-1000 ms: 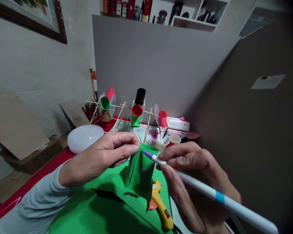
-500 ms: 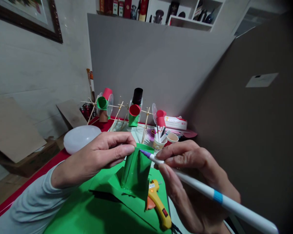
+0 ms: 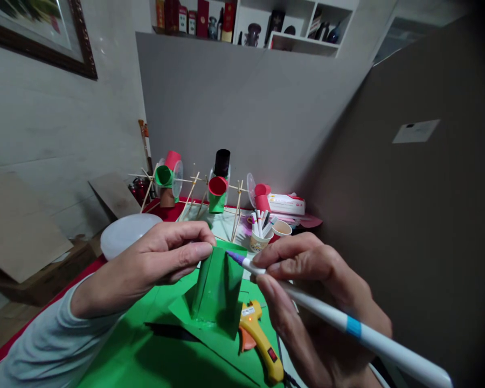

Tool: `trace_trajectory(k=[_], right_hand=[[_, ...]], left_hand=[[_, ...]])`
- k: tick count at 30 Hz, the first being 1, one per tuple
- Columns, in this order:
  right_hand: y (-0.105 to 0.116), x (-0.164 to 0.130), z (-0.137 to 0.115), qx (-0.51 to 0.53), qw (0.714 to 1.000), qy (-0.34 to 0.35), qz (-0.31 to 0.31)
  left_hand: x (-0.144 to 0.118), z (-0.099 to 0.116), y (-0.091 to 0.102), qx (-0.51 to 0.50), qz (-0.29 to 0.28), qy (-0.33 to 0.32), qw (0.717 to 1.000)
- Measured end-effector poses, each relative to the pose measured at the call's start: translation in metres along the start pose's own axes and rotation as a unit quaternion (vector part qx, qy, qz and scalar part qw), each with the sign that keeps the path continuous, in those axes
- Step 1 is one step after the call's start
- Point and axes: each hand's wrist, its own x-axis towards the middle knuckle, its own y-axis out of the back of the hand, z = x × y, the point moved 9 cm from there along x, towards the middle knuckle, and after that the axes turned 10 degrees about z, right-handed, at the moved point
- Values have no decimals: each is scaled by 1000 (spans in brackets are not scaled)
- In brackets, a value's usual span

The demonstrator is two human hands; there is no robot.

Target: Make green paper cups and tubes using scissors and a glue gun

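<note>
The green paper tube (image 3: pixel 216 285) stands upright on a green sheet (image 3: pixel 153 350) spread over the near part of the surface, its upper edge pinched by the left hand (image 3: pixel 161 258). That hand is closed on the tube, thumb and forefinger pressed together at the top left corner, the other fingers curled above. The right hand (image 3: pixel 315 291) is closed around a white marker (image 3: pixel 339 323) with a blue band; its purple tip touches the tube's top edge, just beside the left thumb.

Open room is scant. At the tube's right foot lies a yellow glue gun (image 3: pixel 261 345), touching the sheet and close under the right hand. A dark strip (image 3: pixel 170 331) lies on the sheet in front of the tube. Behind the left hand sits a white dome (image 3: pixel 123 237), near the red left edge of the surface (image 3: pixel 84 272). Farther back stands a frame of wooden sticks (image 3: pixel 198 196) carrying green, red and black paper tubes, and right of it a paper cup of markers (image 3: pixel 259 237) beside a second cup (image 3: pixel 282 228). A tall grey board (image 3: pixel 246 108) closes off the back, and a brown board (image 3: pixel 408 215) walls in the right side, near the right hand. The freest stretch is the green sheet toward the viewer, under the left forearm's grey sleeve (image 3: pixel 44 345).
</note>
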Motion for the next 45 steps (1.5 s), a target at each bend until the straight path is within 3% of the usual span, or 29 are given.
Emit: trace_trajectory(k=[16, 21, 24, 27, 33, 36, 45], right_hand=[[12, 4, -5, -13, 1000, 11, 5], [9, 6, -10, 14, 994, 34, -106], [16, 6, -6, 16, 999, 13, -31], [10, 2, -7, 18, 1000, 4, -7], [12, 6, -3, 13, 1000, 5, -16], [9, 7, -1, 20, 998, 8, -62], [2, 1, -5, 15, 998, 7, -53]], left_hand=[[1, -3, 3, -3, 0, -4, 1000], [0, -2, 5, 3, 19, 2, 1000], [0, -2, 5, -3, 22, 8, 1000], [0, -1, 3, -12, 11, 2, 1000], [1, 1, 2, -15, 4, -6, 1000], [1, 0, 2, -19, -2, -7, 1000], [0, -2, 3, -23, -5, -7, 1000]])
